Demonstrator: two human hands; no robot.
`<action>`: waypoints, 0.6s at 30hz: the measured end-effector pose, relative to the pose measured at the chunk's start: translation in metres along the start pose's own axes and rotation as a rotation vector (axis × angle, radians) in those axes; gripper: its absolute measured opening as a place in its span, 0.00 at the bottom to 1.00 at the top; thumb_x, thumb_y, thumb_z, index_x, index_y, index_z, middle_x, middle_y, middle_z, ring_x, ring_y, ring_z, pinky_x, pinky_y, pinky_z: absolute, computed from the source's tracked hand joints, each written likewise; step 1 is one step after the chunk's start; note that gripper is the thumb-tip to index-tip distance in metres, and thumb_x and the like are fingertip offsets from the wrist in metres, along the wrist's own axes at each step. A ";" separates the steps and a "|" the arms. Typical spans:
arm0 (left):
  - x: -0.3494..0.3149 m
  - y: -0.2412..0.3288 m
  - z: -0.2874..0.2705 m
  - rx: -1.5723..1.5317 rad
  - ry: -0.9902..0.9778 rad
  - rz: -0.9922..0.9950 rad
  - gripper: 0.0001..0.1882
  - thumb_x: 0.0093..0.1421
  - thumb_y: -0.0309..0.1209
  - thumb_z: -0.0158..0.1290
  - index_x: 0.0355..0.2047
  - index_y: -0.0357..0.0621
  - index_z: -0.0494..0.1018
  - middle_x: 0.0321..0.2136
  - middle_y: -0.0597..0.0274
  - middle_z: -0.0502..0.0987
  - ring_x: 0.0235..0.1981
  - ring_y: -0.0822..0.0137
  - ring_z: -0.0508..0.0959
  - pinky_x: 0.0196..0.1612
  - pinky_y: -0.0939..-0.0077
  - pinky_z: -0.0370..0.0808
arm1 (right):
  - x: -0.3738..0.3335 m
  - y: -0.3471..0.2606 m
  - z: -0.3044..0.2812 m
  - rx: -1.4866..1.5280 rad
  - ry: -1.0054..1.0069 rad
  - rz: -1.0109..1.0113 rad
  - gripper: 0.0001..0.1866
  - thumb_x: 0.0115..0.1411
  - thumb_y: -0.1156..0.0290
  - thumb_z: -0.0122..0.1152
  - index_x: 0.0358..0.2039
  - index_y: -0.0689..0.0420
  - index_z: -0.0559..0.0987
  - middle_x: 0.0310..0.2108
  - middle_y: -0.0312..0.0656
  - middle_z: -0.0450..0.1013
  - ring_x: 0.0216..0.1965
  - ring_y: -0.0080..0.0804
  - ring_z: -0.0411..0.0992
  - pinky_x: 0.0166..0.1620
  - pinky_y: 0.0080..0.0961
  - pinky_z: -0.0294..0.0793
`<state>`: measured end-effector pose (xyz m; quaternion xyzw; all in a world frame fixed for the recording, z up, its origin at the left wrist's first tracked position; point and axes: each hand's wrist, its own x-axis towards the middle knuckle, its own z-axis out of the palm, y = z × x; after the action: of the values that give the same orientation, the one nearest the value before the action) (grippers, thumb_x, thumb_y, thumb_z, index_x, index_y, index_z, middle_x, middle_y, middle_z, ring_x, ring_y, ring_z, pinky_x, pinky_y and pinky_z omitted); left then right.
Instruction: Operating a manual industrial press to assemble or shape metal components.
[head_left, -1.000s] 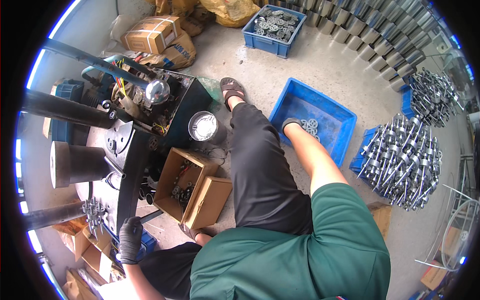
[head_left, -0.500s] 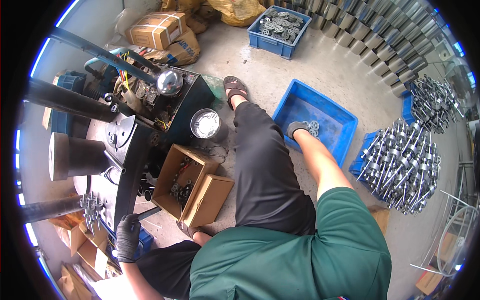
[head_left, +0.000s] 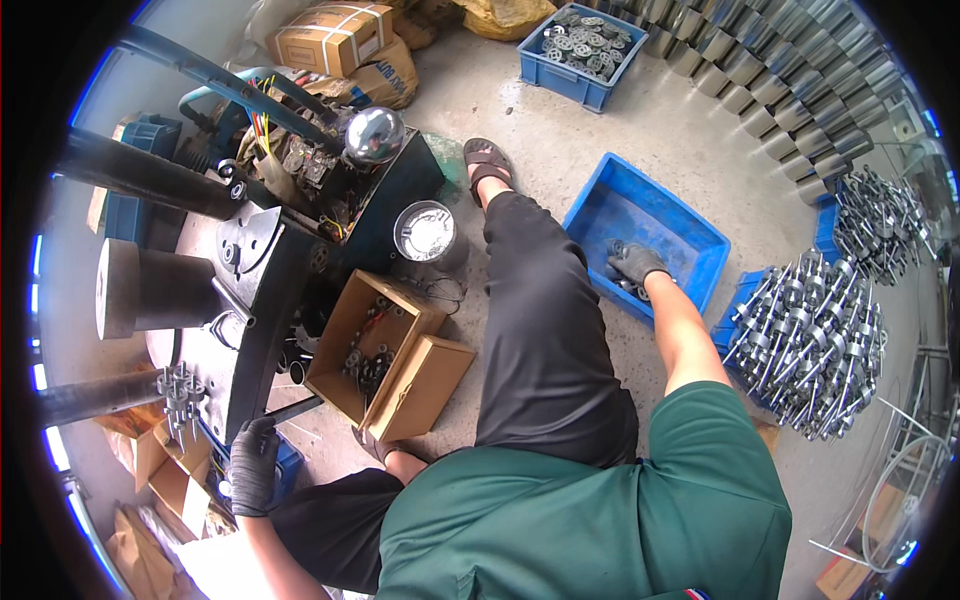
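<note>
My right hand (head_left: 638, 262), in a dark grey glove, reaches down into a shallow blue tray (head_left: 690, 235) on the floor. Its fingers bend over a few grey wheel-shaped discs (head_left: 632, 288) and partly cover them. Whatever lies within those fingers is hidden. My left hand (head_left: 254, 468), also gloved, is beside the front edge of the machine table (head_left: 262, 350). Its fingers are curled by the end of a dark bar (head_left: 295, 408); I cannot make out what they hold. A cluster of metal rods (head_left: 183, 400) stands on the table close by.
An open cardboard box (head_left: 335, 395) with small parts and a metal bucket (head_left: 428, 235) stand left of my leg. Rods with metal collars (head_left: 808, 340) are heaped at the right. A blue crate of discs (head_left: 565, 85) and stacked shiny cylinders (head_left: 770, 90) are at the back.
My right hand has shifted within the blue tray, from left of the discs to over them. My left hand stays by the machine table's edge. The view has shifted slightly.
</note>
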<state>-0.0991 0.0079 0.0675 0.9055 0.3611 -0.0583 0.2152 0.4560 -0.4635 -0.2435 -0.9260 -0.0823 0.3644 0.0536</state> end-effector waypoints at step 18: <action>0.002 -0.004 0.005 0.034 -0.013 0.003 0.12 0.61 0.20 0.55 0.45 0.39 0.78 0.36 0.52 0.79 0.35 0.61 0.80 0.42 0.68 0.77 | 0.036 0.026 0.037 0.165 0.162 0.028 0.30 0.49 0.49 0.68 0.45 0.60 0.84 0.42 0.54 0.82 0.45 0.44 0.82 0.49 0.35 0.79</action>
<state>-0.1003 0.0097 0.0608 0.9091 0.3574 -0.0700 0.2023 0.4590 -0.4806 -0.2987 -0.9460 -0.0343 0.2946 0.1310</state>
